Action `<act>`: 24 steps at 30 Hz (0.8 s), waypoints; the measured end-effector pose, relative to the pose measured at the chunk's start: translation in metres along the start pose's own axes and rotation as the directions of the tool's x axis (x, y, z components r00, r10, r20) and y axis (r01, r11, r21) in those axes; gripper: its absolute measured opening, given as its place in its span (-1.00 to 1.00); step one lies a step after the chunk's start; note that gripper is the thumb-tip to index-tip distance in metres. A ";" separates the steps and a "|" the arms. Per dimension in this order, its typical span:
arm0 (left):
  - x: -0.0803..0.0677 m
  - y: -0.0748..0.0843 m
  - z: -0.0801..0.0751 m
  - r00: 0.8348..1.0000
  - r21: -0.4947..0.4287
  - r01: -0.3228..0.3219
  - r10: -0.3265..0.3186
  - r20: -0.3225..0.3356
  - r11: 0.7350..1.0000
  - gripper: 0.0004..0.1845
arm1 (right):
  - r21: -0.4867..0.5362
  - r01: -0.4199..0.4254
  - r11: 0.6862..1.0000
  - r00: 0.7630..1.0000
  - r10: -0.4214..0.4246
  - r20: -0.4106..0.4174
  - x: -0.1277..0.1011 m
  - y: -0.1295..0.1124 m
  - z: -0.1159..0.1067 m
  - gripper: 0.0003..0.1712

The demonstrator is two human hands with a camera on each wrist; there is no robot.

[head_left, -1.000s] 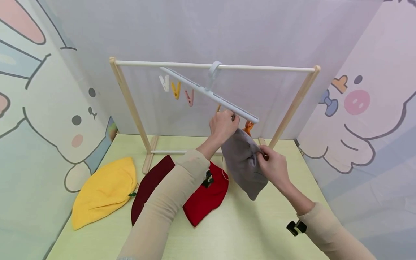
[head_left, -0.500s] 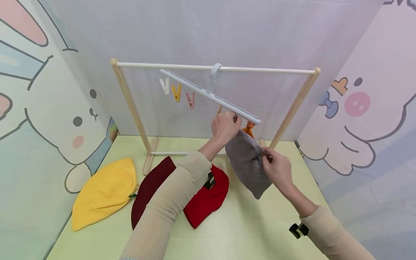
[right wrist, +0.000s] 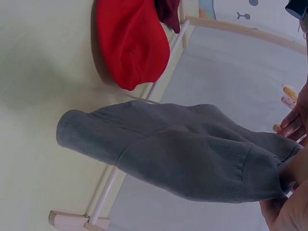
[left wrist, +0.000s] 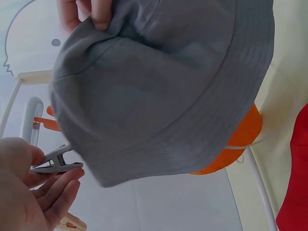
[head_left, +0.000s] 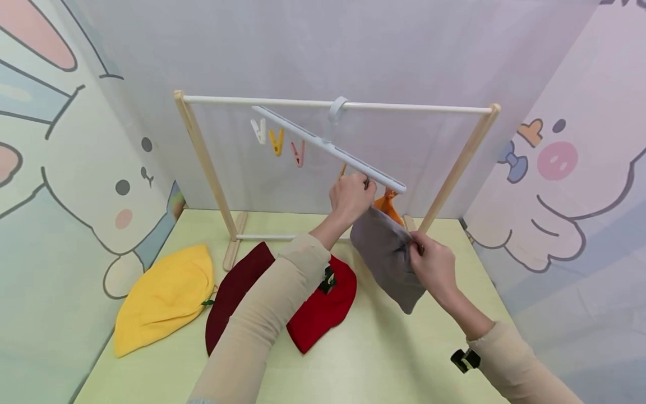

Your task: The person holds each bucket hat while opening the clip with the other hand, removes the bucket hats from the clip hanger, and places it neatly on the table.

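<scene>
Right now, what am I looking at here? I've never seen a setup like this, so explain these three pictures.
A person works with bare hands, wearing three cameras: one on the head looking down, one on each wrist. On the table stands a wooden rack carrying a hanger with clips. A yellow hat, a maroon hat and a red hat lie on the table. The right hand holds a grey hat. The left hand pinches a grey clip beside it. An orange hat hangs behind.

Bright, even, diffuse light all round; only soft faint shadows under my arms on the table (head_left: pixel 383 359). My head view is sharp but bows straight lines near the edges. In the wrist views my left hand (left wrist: pixel 29 192) is close and slightly soft.
</scene>
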State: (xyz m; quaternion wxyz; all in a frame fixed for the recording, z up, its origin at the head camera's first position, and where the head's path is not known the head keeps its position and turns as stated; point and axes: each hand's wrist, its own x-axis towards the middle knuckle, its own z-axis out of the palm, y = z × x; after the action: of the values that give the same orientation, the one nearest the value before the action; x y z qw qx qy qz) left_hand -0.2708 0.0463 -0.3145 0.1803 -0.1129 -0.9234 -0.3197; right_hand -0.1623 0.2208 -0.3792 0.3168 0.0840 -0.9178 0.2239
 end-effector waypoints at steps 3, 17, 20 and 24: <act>-0.001 -0.001 0.000 1.000 0.007 0.003 -0.003 0.008 1.000 -0.70 | -0.012 -0.017 1.000 1.000 0.018 0.026 -0.004 0.003 0.003 -0.84; -0.001 0.001 -0.004 0.999 0.020 0.005 -0.006 0.033 1.000 -0.62 | 0.003 -0.125 0.992 0.983 0.123 0.137 -0.011 0.010 0.011 -0.90; -0.001 0.001 -0.004 0.999 0.012 0.014 -0.014 0.050 1.000 -0.61 | 0.009 -0.143 0.990 0.980 0.140 0.140 -0.014 0.012 0.014 -0.89; -0.002 0.002 -0.004 0.998 0.020 0.014 -0.015 0.064 1.000 -0.62 | 0.013 -0.186 0.983 0.971 0.182 0.154 -0.018 0.016 0.020 -0.87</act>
State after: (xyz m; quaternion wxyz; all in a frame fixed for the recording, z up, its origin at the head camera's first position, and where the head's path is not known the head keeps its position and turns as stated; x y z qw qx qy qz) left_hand -0.2671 0.0450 -0.3113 0.1494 -0.1146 -0.9325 -0.3081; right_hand -0.1639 0.2262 -0.4095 0.2227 0.0199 -0.9399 0.2579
